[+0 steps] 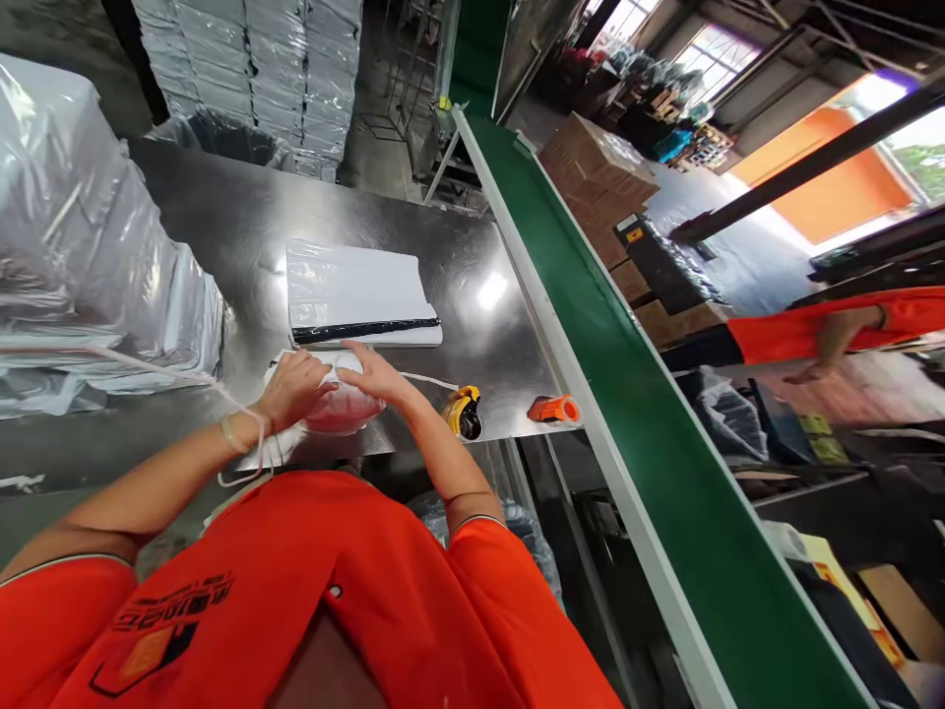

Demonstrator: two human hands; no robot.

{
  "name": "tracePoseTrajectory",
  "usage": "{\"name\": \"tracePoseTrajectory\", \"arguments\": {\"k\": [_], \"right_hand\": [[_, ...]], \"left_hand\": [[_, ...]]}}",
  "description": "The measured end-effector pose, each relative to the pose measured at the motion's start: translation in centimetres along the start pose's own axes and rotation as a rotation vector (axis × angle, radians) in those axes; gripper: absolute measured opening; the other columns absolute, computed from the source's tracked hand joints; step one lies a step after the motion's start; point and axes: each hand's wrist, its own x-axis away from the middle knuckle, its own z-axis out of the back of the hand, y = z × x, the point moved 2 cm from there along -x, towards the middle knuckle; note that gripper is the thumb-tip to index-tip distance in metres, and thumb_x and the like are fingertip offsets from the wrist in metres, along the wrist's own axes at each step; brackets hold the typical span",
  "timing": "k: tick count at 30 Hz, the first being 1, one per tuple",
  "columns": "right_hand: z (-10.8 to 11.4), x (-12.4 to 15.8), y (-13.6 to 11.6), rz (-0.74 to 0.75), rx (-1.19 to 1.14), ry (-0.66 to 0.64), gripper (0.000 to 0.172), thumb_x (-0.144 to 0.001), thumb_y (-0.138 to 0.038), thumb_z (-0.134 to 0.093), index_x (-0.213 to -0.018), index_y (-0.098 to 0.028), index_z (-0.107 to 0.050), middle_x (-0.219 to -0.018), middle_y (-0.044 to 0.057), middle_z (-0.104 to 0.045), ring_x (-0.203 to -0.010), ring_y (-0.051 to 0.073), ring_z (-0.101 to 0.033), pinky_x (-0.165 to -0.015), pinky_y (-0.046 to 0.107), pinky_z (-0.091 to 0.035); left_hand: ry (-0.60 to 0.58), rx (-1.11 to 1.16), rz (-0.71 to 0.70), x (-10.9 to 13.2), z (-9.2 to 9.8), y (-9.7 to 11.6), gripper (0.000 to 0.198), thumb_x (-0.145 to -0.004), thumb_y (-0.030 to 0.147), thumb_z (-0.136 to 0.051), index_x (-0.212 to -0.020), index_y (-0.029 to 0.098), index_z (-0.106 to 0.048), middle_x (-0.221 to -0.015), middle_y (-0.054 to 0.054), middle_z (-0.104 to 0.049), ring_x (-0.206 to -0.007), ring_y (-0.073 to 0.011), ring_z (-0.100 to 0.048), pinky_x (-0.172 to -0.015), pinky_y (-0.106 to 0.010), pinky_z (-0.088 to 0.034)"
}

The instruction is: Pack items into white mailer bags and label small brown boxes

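Observation:
A white and pink soft bundle in what looks like clear plastic lies at the table's near edge, close to my body. My left hand is on its left side with the fingers bent together against it. Across its upper right rests my right hand, thumb and fingers apart. Just beyond the bundle, a white plastic mailing bag with a black strip lies flat. To the right are a yellow hand-held item with a dark round part and an orange tube-shaped item.
Tall stacks of white plastic bags stand on the left of the metal table. A green conveyor belt with a raised white edge runs along the right. Beyond it are cardboard boxes and a person in an orange sleeve.

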Motion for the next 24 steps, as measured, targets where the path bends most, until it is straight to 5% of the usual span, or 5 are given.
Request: {"name": "tracePoseTrajectory", "arguments": {"k": [6, 11, 14, 20, 24], "right_hand": [[2.1, 5.5, 1.0, 0.049, 0.320, 0.463, 0.050, -0.102, -0.056, -0.081, -0.145, -0.031, -0.082, -0.158, 0.016, -0.070, -0.162, 0.045, -0.052, -0.132, 0.061, -0.045], [-3.3, 6.2, 2.5, 0.124, 0.298, 0.189, 0.047, -0.103, -0.055, -0.078, -0.140, -0.027, -0.082, -0.139, 0.016, -0.078, -0.143, 0.040, -0.065, -0.126, 0.057, -0.048], [-4.9, 5.1, 2.3, 0.055, 0.350, 0.105, 0.030, -0.111, -0.047, -0.069, -0.104, -0.022, -0.085, -0.104, 0.013, -0.080, -0.113, 0.032, -0.071, -0.111, 0.049, -0.053], [-4.4, 3.3, 0.0, -0.027, 0.476, -0.031, 0.045, -0.115, -0.035, -0.064, -0.074, -0.021, -0.076, -0.073, 0.002, -0.062, -0.086, 0.023, -0.065, -0.097, 0.043, -0.051], [-5.1, 2.8, -1.8, -0.043, 0.549, -0.096, 0.040, -0.113, -0.032, -0.069, -0.074, -0.023, -0.078, -0.071, 0.002, -0.065, -0.093, 0.026, -0.070, -0.099, 0.044, -0.054]], "left_hand": [[0.006, 0.095, 0.069, -0.5, 0.0, -0.9, 0.052, -0.102, 0.058, -0.067, -0.063, 0.025, -0.058, -0.066, -0.007, -0.056, -0.071, -0.0256, -0.051, -0.080, -0.039, -0.043], [0.005, 0.127, 0.099, -0.2, -0.4, -0.9, 0.059, -0.099, 0.068, -0.064, -0.057, 0.026, -0.061, -0.057, -0.004, -0.042, -0.063, -0.0245, -0.043, -0.075, -0.040, -0.039], [0.008, 0.133, 0.099, 0.2, -0.4, -0.6, 0.060, -0.097, 0.071, -0.066, -0.058, 0.026, -0.060, -0.057, -0.005, -0.042, -0.067, -0.0272, -0.050, -0.081, -0.045, -0.045], [0.291, 0.032, 0.053, 2.0, 0.7, 0.3, 0.065, -0.086, 0.081, -0.077, -0.111, 0.020, -0.075, -0.136, -0.024, -0.072, -0.144, -0.0479, -0.057, -0.126, -0.067, -0.041], [0.154, -0.190, 0.004, 3.6, 0.8, 1.2, 0.035, -0.098, 0.052, -0.065, -0.111, 0.023, -0.079, -0.132, -0.023, -0.078, -0.129, -0.0481, -0.069, -0.117, -0.071, -0.043]]}}
